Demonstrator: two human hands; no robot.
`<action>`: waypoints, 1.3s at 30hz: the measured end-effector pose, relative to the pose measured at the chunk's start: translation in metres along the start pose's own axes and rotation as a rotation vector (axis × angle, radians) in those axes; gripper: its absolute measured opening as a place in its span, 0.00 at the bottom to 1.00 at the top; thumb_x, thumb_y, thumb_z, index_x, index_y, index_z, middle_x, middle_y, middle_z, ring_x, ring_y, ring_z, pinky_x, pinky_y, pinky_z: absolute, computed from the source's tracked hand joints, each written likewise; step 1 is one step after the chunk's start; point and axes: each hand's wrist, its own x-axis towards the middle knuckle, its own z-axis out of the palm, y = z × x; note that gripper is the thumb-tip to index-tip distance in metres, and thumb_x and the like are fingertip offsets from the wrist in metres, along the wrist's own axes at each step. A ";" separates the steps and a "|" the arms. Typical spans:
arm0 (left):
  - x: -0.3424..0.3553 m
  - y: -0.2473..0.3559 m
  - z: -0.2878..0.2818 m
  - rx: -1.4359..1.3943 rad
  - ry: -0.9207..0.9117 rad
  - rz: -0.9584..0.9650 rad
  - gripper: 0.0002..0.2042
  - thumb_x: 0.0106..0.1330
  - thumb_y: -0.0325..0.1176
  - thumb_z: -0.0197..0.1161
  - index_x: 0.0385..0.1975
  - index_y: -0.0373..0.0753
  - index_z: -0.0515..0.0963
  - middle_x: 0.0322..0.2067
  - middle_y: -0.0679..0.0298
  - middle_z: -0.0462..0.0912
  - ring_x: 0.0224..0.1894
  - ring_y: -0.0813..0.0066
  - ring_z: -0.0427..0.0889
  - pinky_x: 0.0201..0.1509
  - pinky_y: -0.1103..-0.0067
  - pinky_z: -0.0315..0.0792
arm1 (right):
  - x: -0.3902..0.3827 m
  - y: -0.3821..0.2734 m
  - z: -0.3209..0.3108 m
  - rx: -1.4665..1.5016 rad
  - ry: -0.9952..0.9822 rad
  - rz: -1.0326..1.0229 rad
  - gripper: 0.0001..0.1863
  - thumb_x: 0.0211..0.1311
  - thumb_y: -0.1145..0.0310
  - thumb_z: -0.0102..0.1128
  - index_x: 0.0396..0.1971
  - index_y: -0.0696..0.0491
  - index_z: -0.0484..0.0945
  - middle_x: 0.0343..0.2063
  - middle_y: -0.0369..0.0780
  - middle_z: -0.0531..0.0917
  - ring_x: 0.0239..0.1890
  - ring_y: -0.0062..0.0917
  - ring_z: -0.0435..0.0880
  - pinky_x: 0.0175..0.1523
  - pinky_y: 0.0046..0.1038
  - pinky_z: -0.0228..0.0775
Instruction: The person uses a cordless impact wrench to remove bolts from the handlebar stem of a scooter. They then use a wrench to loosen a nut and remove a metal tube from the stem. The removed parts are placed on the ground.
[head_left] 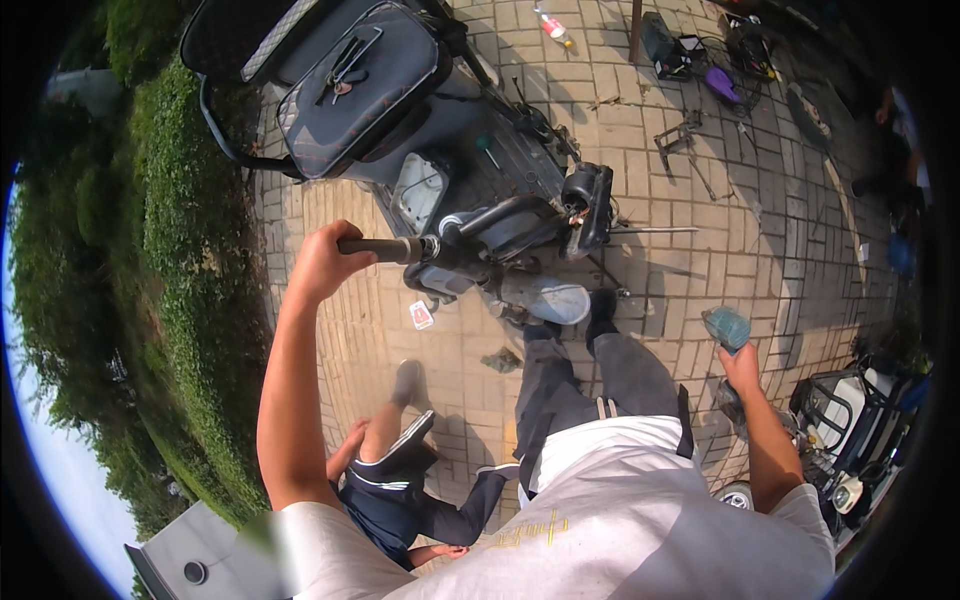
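Left hand fingers clenched round scooter handlebar grip; right hand fingers grasping teal cloth.

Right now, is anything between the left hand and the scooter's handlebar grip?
Nothing visible. The left hand is already closed around the black handlebar grip of the scooter. The right hand is off to the side, holding a teal object.

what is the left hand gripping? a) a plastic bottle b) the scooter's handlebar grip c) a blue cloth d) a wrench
b: the left hand is closed around the dark handlebar grip of the scooter, while the right hand holds a bluish-green object away from it.
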 end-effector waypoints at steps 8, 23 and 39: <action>0.034 0.017 0.007 0.040 -0.043 0.001 0.18 0.46 0.32 0.74 0.36 0.32 0.78 0.27 0.57 0.81 0.30 0.70 0.80 0.37 0.75 0.73 | -0.039 0.075 -0.018 -0.026 0.073 0.040 0.16 0.48 0.70 0.63 0.38 0.62 0.77 0.28 0.45 0.84 0.31 0.31 0.82 0.41 0.31 0.72; 0.020 -0.009 0.048 -1.022 -0.017 0.175 0.21 0.55 0.23 0.68 0.50 0.35 0.72 0.43 0.65 0.80 0.46 0.77 0.77 0.53 0.80 0.70 | 0.012 -0.234 -0.009 0.115 -0.117 -0.278 0.14 0.48 0.69 0.66 0.35 0.58 0.78 0.24 0.35 0.79 0.27 0.17 0.73 0.36 0.25 0.69; 0.022 -0.031 0.078 -1.120 0.163 0.197 0.23 0.50 0.27 0.73 0.48 0.35 0.75 0.38 0.65 0.82 0.40 0.78 0.78 0.48 0.78 0.71 | 0.050 -0.603 0.109 -0.376 -0.622 -0.581 0.16 0.51 0.65 0.67 0.35 0.62 0.78 0.22 0.39 0.79 0.16 0.20 0.77 0.19 0.25 0.69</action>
